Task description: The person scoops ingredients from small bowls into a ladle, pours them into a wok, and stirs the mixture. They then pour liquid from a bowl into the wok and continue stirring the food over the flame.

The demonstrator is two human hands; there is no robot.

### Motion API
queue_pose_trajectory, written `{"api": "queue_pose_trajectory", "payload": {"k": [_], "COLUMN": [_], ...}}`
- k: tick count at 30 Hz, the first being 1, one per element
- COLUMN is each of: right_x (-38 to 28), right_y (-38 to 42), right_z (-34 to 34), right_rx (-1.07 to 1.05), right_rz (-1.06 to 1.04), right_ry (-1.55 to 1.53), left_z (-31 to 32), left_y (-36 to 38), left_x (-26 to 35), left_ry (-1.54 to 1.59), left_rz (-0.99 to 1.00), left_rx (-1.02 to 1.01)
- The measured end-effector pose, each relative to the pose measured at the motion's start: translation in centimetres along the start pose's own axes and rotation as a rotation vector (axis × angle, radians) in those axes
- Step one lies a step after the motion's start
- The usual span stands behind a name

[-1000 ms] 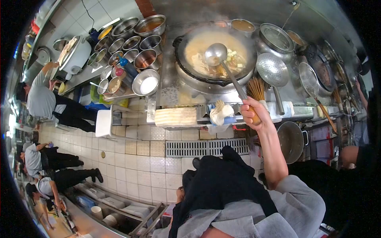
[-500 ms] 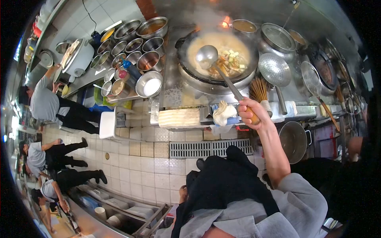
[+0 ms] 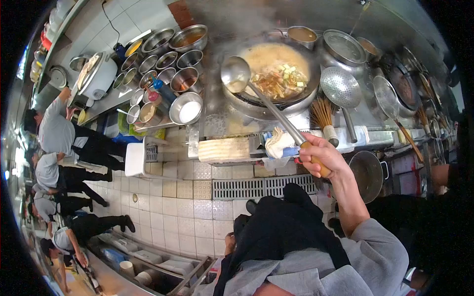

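Observation:
My right hand is wrapped round the wooden handle of a long metal ladle. The ladle's bowl is over the left rim of a large wok, with some pale liquid in it. Inside the wok, light brown broth surrounds brown strips and pale green chunks. Steam rises behind it. Down by my left side, my left hand is only partly seen beside the dark apron; its fingers are mostly hidden.
Steel bowls of ingredients, including one with white powder, stand left of the wok. On the right are a perforated skimmer, a bamboo brush and a lidded pot. A folded towel lies along the front edge. Several people work at left.
The ladle's bowl has moved left from above the wok's contents to its left rim, and my right hand has come slightly nearer. The flame behind the wok no longer shows.

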State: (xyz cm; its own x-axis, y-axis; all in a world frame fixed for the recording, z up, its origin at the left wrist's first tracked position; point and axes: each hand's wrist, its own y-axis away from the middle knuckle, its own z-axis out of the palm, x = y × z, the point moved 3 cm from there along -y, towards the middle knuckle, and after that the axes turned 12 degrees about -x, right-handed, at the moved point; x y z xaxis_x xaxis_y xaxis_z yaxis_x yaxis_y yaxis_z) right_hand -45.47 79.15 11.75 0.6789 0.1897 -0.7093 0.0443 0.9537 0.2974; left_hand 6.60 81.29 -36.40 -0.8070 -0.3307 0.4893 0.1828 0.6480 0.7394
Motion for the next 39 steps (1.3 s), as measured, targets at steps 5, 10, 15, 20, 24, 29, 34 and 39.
{"api": "queue_pose_trajectory", "payload": {"k": [5,10,15,20,24,29,34,39], "right_x": [0.4,0.7,0.3,0.3,0.4,-0.3,-0.5,-1.7], "right_y": [0.5,-0.3,-0.1,-0.7,-1.5,-2.3,-3.7,-4.9], "right_z": [-0.7,-3.7,-5.1,-5.5,-6.1,-6.8,-8.6,-9.4], "right_rx": [0.054,0.215,0.344,0.309,0.183,-0.063,-0.013,0.17], "right_rz": [-0.028,-0.119,-0.129,-0.139,-0.14,-0.116,-0.114,-0.191], "right_ry": [0.003,0.004,-0.035,-0.108,-0.28,-0.613,-0.54,-0.242], "left_z": [-2.2,-2.7,-0.4,0.2,-0.7,-2.2,-2.7,1.6], "left_y": [2.5,3.0,-0.3,-2.3,-1.5,0.2,2.7,-2.2], "left_x": [5.4,7.0,0.8,-2.1,0.0,4.4,6.5,-4.9], "left_ry": [0.218,0.165,-0.01,-0.042,0.011,0.008,0.075,0.045], "left_rz": [-0.089,0.001,0.018,0.039,0.061,0.06,-0.045,-0.014], "left_rx": [-0.085,-0.054,0.024,0.01,0.002,-0.029,-0.095,-0.039]}}
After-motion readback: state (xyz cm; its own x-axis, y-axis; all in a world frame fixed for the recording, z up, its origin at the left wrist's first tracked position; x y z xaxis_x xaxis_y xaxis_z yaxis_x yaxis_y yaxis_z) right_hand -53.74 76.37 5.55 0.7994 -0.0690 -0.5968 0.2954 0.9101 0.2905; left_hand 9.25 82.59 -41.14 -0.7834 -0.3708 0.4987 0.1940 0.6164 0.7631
